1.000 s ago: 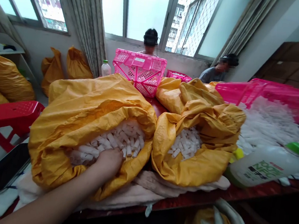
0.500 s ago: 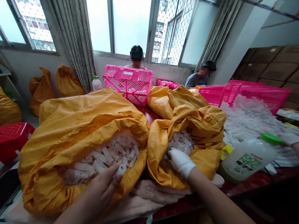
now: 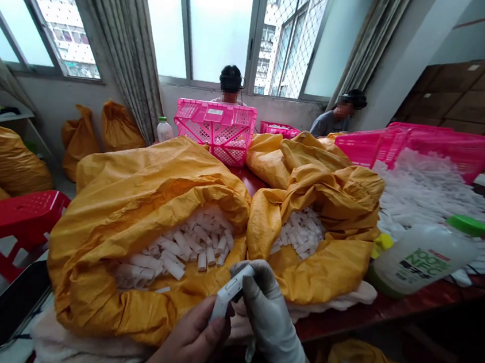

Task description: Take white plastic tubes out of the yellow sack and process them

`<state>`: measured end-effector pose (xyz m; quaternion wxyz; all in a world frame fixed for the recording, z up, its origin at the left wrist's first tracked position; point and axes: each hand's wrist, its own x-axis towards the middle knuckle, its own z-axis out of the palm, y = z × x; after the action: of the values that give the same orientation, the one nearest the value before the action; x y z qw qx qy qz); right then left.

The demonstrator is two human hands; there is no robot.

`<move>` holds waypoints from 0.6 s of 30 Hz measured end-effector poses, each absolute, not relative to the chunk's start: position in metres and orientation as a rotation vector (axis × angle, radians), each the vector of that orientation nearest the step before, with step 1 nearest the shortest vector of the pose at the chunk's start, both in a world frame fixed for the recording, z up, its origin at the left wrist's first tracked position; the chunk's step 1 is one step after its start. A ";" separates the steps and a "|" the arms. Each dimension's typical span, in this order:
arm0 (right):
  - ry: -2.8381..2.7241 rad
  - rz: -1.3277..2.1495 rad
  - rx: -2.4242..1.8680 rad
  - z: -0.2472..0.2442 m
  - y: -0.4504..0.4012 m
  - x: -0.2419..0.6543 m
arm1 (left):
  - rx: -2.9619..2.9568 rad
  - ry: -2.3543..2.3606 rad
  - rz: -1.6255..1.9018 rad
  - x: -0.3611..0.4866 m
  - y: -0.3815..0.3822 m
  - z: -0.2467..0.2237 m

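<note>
My bare left hand (image 3: 205,330) pinches the lower end of a short white plastic tube (image 3: 221,303). My right hand (image 3: 267,317), in a white glove, grips a white plastic piece with small slots (image 3: 236,283) between thumb and fingers. The two parts meet end to end at an angle; whether one sits inside the other I cannot tell. Behind my left hand lies a yellow sack (image 3: 138,188), open, with many short white tubes (image 3: 193,237) inside. Beyond my right hand a second yellow sack (image 3: 324,271) holds small white pieces (image 3: 302,233).
A large bottle with green cap (image 3: 427,256) stands at right beside a heap of white pieces (image 3: 423,195). Pink crates (image 3: 213,132) stand behind the sacks. A red stool (image 3: 17,215) is at left, another open sack (image 3: 380,357) below right. Two people sit near the windows.
My right hand has come out of the right sack with a slotted white piece and now meets my left hand. My left hand has shifted right with its tube. The view has turned slightly left.
</note>
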<state>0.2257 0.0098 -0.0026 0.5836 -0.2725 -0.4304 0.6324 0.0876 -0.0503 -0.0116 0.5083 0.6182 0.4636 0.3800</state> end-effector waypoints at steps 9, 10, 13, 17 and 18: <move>-1.282 1.528 -0.555 -0.004 0.004 0.229 | 1.452 1.161 0.952 0.094 -0.048 -0.007; -1.269 1.560 -0.526 -0.007 0.001 0.226 | 1.356 1.117 0.986 0.096 -0.048 -0.011; -1.085 1.645 -0.500 -0.016 -0.008 0.215 | 0.911 0.764 0.988 0.106 -0.049 -0.024; -1.199 1.687 -0.536 -0.023 -0.019 0.217 | 0.698 0.515 0.935 0.114 -0.051 -0.025; -1.276 1.644 -0.584 -0.027 -0.022 0.226 | 0.820 0.569 0.922 0.113 -0.051 -0.019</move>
<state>0.2257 -0.0219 -0.0267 0.4705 -0.2383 -0.5209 0.6711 0.1126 -0.0511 -0.0191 0.7779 0.3792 0.2632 0.4263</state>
